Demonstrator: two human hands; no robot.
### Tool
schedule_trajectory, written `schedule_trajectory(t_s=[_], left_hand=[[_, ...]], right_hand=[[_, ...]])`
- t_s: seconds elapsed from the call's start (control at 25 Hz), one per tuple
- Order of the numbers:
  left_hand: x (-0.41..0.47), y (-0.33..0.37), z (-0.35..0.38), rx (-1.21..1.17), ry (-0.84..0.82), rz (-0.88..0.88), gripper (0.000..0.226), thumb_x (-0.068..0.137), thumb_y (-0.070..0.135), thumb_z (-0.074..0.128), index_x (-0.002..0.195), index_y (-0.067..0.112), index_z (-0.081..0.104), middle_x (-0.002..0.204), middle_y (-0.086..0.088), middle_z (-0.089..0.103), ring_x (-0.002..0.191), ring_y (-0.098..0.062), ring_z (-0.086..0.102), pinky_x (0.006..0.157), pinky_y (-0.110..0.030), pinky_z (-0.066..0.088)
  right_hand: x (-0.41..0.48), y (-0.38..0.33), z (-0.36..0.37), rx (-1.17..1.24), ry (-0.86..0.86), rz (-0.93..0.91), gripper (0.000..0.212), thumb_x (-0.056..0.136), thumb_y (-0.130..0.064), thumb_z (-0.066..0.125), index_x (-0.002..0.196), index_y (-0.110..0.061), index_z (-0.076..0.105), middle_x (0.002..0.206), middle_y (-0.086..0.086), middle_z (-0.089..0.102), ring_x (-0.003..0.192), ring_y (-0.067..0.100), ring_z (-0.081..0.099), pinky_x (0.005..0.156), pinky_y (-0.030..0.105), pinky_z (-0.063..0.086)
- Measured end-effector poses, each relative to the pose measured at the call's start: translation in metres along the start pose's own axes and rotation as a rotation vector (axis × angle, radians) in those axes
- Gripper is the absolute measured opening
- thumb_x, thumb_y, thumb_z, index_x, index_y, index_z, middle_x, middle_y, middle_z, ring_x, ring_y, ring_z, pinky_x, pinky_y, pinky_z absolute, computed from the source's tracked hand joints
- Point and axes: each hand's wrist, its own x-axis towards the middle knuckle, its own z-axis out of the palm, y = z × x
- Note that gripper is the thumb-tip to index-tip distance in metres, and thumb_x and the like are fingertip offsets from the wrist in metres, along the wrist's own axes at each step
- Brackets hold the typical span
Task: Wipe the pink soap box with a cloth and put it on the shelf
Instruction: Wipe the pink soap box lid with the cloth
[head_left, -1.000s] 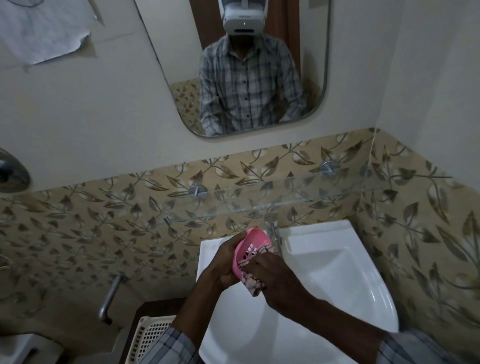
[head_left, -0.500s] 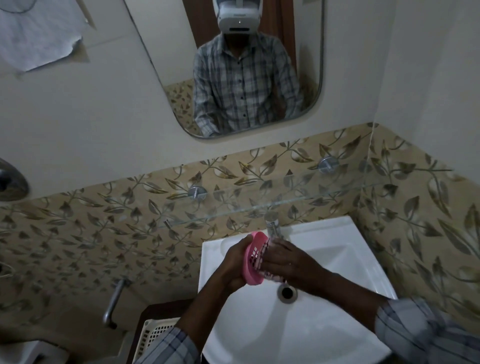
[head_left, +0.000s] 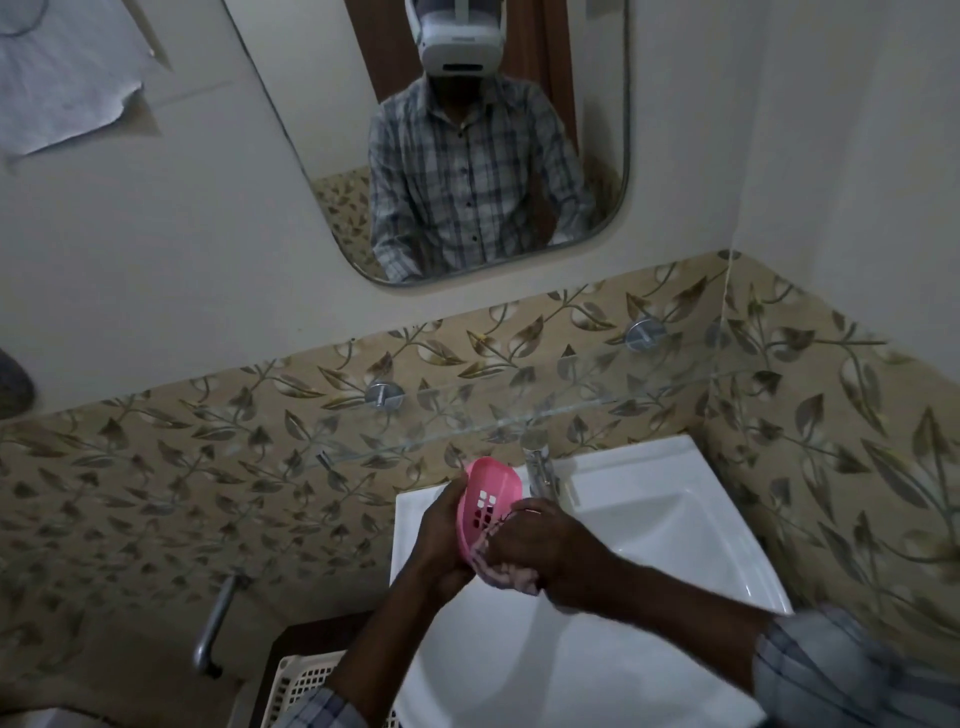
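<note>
We see our left hand gripping the pink soap box from its left side, tipped on edge, its slotted inside facing our right hand. The right hand presses a patterned cloth against the box's lower part. In the dim light its fingers seem curled round the cloth. The hands meet above a white sink. A glass shelf hangs just beyond them, past a tap.

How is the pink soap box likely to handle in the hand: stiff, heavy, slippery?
Probably stiff: the pink soap box holds its curved shape under the left hand gripping its edge. Likely light, being thin slotted plastic. Perhaps slippery if wet, since it's held over the sink.
</note>
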Motion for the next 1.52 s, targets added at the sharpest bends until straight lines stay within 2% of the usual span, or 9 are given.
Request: schedule_trajectory(t_s=[0.08,0.2,0.4,0.56,0.84,0.96,1.08,1.4,1.52], left_hand=[[-0.007,0.007,-0.005,0.102,-0.087,-0.125,0.054,0.095,0.045,0.049,0.115,0.000,0.071,0.114,-0.028,0.069,0.098,-0.039,0.067,0.092,-0.048,0.050],[-0.014,0.016,-0.008,0.036,-0.136,-0.163,0.052,0.087,0.042,0.055,0.112,0.000,0.071,0.104,-0.027,0.068,0.087,-0.039,0.064,0.082,-0.048,0.051],[-0.014,-0.014,-0.004,-0.040,0.081,0.089,0.063,0.095,0.050,0.048,0.126,-0.004,0.060,0.106,-0.025,0.070,0.092,-0.036,0.068,0.076,-0.042,0.058],[-0.019,-0.047,0.001,0.020,0.056,0.356,0.076,0.092,0.063,0.034,0.125,0.002,0.064,0.121,-0.024,0.069,0.115,-0.036,0.066,0.100,-0.048,0.052],[-0.029,-0.036,0.008,-0.091,-0.030,0.311,0.100,0.074,0.085,0.035,0.134,0.007,0.055,0.123,-0.020,0.069,0.116,-0.031,0.066,0.093,-0.037,0.056],[-0.034,-0.011,0.002,-0.315,-0.174,0.028,0.101,0.066,0.070,0.069,0.133,-0.005,0.053,0.120,-0.032,0.065,0.107,-0.045,0.067,0.088,-0.056,0.056],[-0.040,0.019,-0.017,-0.184,-0.420,-0.252,0.092,0.082,0.066,0.053,0.144,-0.002,0.044,0.143,-0.031,0.047,0.126,-0.050,0.048,0.107,-0.069,0.032],[-0.036,-0.002,0.003,-0.143,-0.284,-0.253,0.072,0.081,0.035,0.068,0.137,-0.007,0.050,0.118,-0.028,0.063,0.104,-0.038,0.063,0.100,-0.048,0.046],[-0.037,-0.010,-0.003,-0.163,-0.207,-0.229,0.066,0.087,0.042,0.059,0.130,-0.008,0.056,0.120,-0.029,0.062,0.106,-0.040,0.061,0.098,-0.050,0.047]], right_hand=[[-0.004,0.038,-0.023,-0.408,-0.195,-0.413,0.022,0.092,-0.001,0.059,0.107,-0.009,0.072,0.108,0.006,0.073,0.105,0.023,0.065,0.106,0.043,0.045],[0.013,0.056,-0.034,-0.491,-0.193,-0.393,0.025,0.096,-0.002,0.050,0.106,-0.008,0.072,0.110,0.010,0.072,0.109,0.027,0.064,0.106,0.044,0.044],[0.007,-0.015,0.026,0.230,-0.005,0.570,0.022,0.077,-0.005,0.059,0.088,-0.020,0.072,0.081,0.005,0.078,0.071,0.022,0.074,0.067,0.037,0.062],[0.024,-0.025,0.015,0.990,0.194,1.109,0.014,0.083,-0.010,0.063,0.090,-0.009,0.075,0.087,0.017,0.078,0.084,0.032,0.076,0.083,0.049,0.061],[0.016,-0.025,0.005,0.441,0.149,0.736,0.020,0.074,-0.021,0.076,0.092,-0.018,0.070,0.082,0.003,0.077,0.073,0.021,0.074,0.070,0.041,0.062],[0.006,-0.006,-0.006,-0.092,0.106,0.140,0.015,0.074,-0.018,0.068,0.088,-0.014,0.067,0.083,0.004,0.071,0.074,0.022,0.064,0.068,0.032,0.054],[-0.004,0.009,-0.025,-0.404,-0.117,-0.205,0.011,0.084,-0.016,0.066,0.093,-0.012,0.071,0.090,0.006,0.071,0.080,0.025,0.062,0.076,0.034,0.050],[-0.017,-0.013,0.012,-0.231,-0.011,0.100,0.044,0.064,-0.003,0.071,0.107,-0.012,0.072,0.097,0.004,0.072,0.088,0.018,0.059,0.075,0.031,0.057],[-0.032,-0.024,0.023,-0.192,-0.049,0.065,0.060,0.064,0.003,0.063,0.121,-0.015,0.064,0.110,0.004,0.070,0.102,0.017,0.058,0.099,0.040,0.053]])
